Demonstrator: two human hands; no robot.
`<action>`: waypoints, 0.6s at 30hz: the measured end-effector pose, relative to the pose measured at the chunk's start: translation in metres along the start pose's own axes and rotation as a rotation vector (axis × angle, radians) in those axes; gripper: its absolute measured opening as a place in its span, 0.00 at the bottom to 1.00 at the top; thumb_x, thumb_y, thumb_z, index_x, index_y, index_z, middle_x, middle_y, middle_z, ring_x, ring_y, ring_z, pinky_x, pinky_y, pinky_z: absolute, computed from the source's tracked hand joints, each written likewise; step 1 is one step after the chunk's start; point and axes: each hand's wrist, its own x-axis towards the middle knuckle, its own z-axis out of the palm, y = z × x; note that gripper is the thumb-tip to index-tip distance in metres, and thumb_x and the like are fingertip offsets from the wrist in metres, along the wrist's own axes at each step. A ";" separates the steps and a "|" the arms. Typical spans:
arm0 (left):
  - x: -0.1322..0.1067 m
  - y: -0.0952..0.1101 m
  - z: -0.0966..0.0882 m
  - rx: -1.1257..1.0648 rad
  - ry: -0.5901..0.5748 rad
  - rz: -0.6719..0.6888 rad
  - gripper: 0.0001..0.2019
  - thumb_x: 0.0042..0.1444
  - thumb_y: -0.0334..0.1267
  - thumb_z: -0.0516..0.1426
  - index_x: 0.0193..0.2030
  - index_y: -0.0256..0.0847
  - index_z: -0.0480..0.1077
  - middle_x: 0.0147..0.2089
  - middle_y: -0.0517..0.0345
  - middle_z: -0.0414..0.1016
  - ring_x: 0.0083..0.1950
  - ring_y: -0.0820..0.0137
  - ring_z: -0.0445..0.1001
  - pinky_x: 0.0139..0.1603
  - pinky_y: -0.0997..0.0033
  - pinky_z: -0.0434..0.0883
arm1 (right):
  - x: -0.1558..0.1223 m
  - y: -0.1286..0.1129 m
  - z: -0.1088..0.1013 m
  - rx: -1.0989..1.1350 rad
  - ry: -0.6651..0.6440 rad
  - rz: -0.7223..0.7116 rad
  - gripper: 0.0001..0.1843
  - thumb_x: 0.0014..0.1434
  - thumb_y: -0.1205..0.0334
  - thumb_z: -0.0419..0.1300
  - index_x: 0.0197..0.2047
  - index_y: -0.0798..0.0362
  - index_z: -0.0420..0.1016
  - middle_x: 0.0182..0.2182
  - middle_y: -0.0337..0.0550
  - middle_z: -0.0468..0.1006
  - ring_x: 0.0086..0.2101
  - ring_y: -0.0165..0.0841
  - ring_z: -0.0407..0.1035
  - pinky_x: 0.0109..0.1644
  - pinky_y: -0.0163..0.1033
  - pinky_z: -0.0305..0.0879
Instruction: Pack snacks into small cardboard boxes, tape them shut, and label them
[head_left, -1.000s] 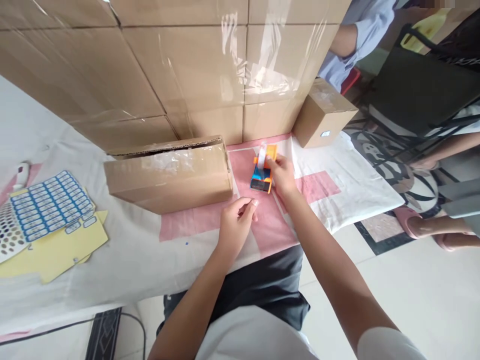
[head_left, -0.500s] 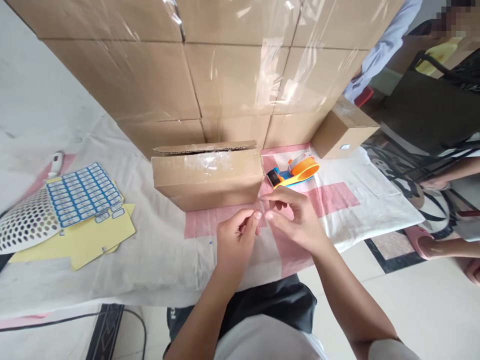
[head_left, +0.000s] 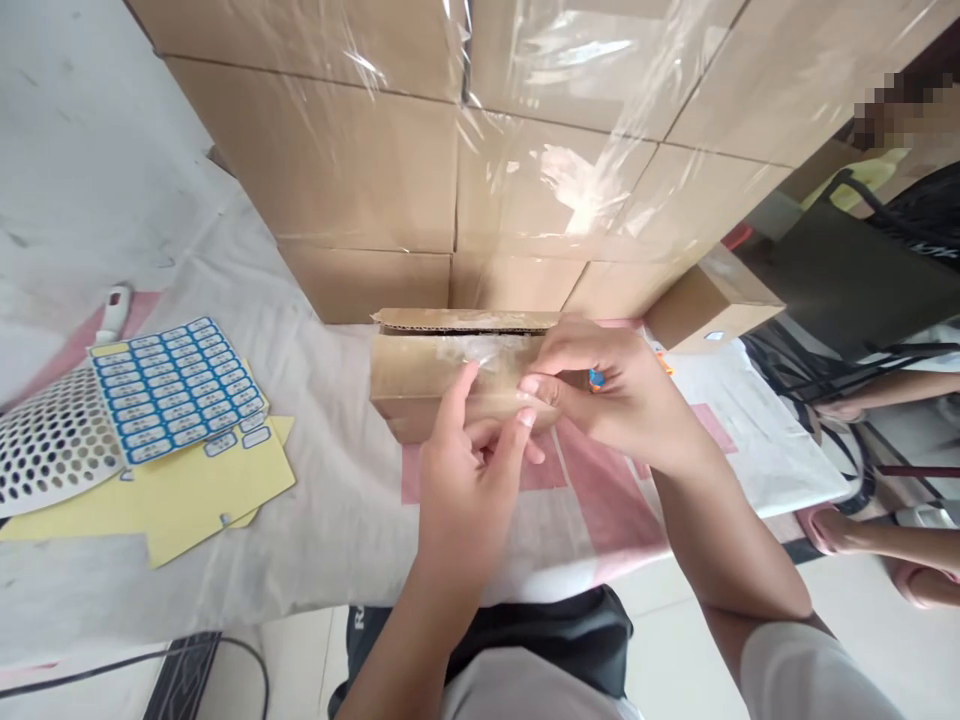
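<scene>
My left hand (head_left: 465,470) and my right hand (head_left: 622,395) meet in front of a small brown cardboard box (head_left: 416,375) lying on the table. The fingertips of both hands pinch together what looks like a thin strip of clear tape (head_left: 491,352), held against the box's front face; it is hard to make out. My left index finger points up along the box. Behind my right hand, only a blue bit of the orange-and-blue tape dispenser (head_left: 596,378) shows.
A wall of large taped cartons (head_left: 375,170) stands right behind the box. At the left lie a sheet of blue labels (head_left: 176,385), yellow cards (head_left: 202,490) and a perforated white sheet (head_left: 52,440). Another small box (head_left: 709,305) sits at the right, with another person's arm and feet beyond.
My right hand let go of the tape dispenser and came to my left hand. Both hands then moved up to the small box's front. The view shifted left and closer.
</scene>
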 end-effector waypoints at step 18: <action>0.030 0.009 0.003 0.072 -0.033 -0.117 0.08 0.68 0.41 0.54 0.52 0.47 0.64 0.22 0.67 0.77 0.21 0.70 0.73 0.24 0.73 0.62 | 0.063 0.033 -0.007 -0.067 -0.149 0.062 0.09 0.62 0.64 0.64 0.29 0.50 0.78 0.26 0.37 0.73 0.28 0.28 0.65 0.31 0.38 0.59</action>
